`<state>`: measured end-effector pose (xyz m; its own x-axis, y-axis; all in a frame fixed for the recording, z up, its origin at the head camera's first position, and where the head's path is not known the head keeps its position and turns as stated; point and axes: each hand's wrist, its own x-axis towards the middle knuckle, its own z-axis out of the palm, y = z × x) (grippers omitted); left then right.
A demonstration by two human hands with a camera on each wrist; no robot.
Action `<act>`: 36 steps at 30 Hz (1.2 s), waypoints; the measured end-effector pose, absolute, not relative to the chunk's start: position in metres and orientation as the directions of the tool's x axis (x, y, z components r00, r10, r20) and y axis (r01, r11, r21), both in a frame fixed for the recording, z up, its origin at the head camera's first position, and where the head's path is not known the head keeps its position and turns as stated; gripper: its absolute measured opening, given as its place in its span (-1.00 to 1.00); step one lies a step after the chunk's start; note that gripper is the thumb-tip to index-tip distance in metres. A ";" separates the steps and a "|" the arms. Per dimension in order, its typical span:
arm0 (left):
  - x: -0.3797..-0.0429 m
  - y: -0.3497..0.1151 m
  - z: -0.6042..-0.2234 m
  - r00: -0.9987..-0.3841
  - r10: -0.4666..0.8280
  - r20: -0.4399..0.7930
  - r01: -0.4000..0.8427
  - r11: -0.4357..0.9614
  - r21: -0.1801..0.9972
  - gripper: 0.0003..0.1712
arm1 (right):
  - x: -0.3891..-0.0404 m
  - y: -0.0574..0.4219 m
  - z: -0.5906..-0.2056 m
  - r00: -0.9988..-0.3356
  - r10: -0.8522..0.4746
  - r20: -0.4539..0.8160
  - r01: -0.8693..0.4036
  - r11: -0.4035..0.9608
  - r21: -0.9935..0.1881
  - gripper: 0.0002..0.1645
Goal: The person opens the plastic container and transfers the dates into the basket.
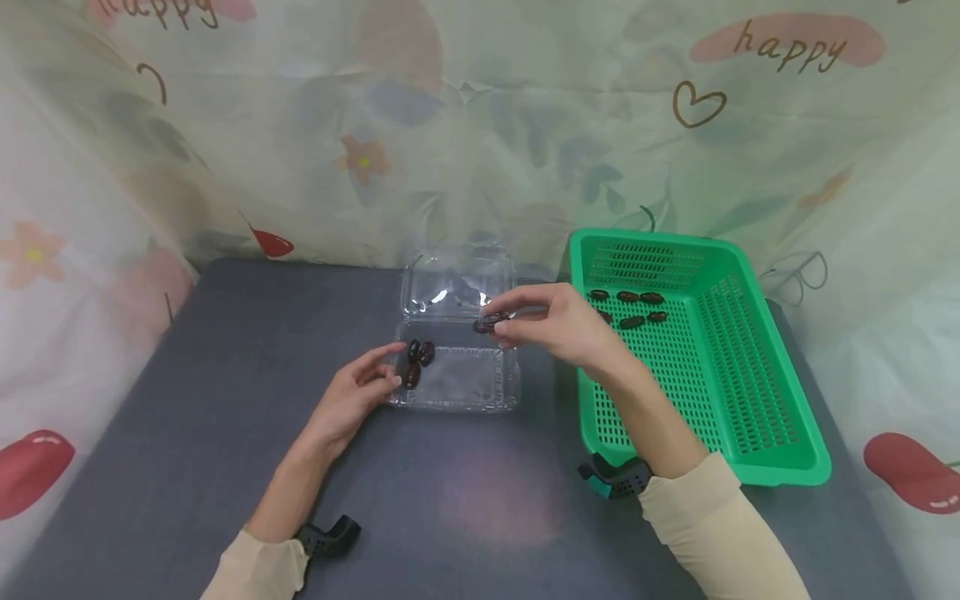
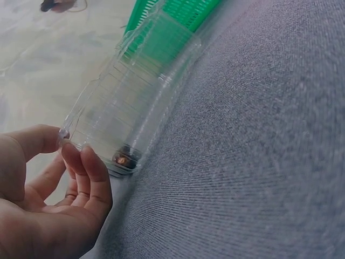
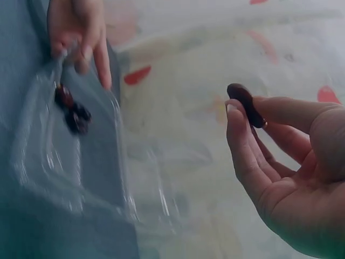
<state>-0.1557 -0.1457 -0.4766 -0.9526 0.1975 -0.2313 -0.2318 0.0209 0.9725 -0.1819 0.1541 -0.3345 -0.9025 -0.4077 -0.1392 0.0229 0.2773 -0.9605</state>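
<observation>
My right hand [image 1: 555, 321] pinches a dark brown, glossy date [image 3: 245, 104] between thumb and fingertips, raised over the right side of a clear plastic clamshell box [image 1: 457, 379]. The box stands with its lid [image 1: 457, 283] folded back toward the curtain. Inside, at its left end, three dates [image 1: 413, 375] lie together. At that same end my left hand [image 1: 356, 396] holds the box's rim, thumb and fingers on either side of the edge in the left wrist view. To the right, a green plastic basket [image 1: 776, 367] holds several more dates [image 1: 632, 322] near its far left.
The box and basket stand side by side on a dark grey cloth-covered table [image 1: 465, 500]. A patterned curtain [image 1: 480, 150] hangs behind and along both sides. My right forearm crosses over the basket's left wall.
</observation>
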 end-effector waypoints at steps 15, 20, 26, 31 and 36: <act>-0.154 -0.146 -0.477 -0.950 0.197 -0.244 -0.247 0.010 0.969 -0.39 | -0.206 0.225 -0.324 -0.952 -0.258 -0.163 0.072 0.331 -0.941 -0.61; -0.154 -0.146 -0.477 -0.951 0.195 -0.240 -0.243 0.010 0.970 -0.39 | -0.213 0.244 -0.330 -0.959 -0.240 -0.150 0.067 0.323 -0.944 -0.59; -0.154 -0.147 -0.477 -0.953 0.205 -0.224 -0.228 0.001 0.974 -0.39 | -0.223 0.265 -0.344 -0.960 -0.205 -0.189 0.096 0.393 -0.915 -0.56; -0.155 -0.146 -0.478 -0.952 0.208 -0.224 -0.227 0.009 0.974 -0.39 | -0.229 0.280 -0.359 -0.955 -0.191 -0.226 0.144 0.366 -0.919 -0.54; -0.154 -0.146 -0.476 -0.952 0.194 -0.236 -0.235 0.029 0.971 -0.38 | -0.234 0.290 -0.369 -0.948 -0.205 -0.242 0.171 0.312 -0.935 -0.54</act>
<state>-0.1541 -0.1457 -0.4761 -0.9520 0.1945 -0.2365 -0.2354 0.0287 0.9715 -0.2343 0.2902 -0.3690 -0.9485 -0.2046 -0.2420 0.1712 0.3118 -0.9346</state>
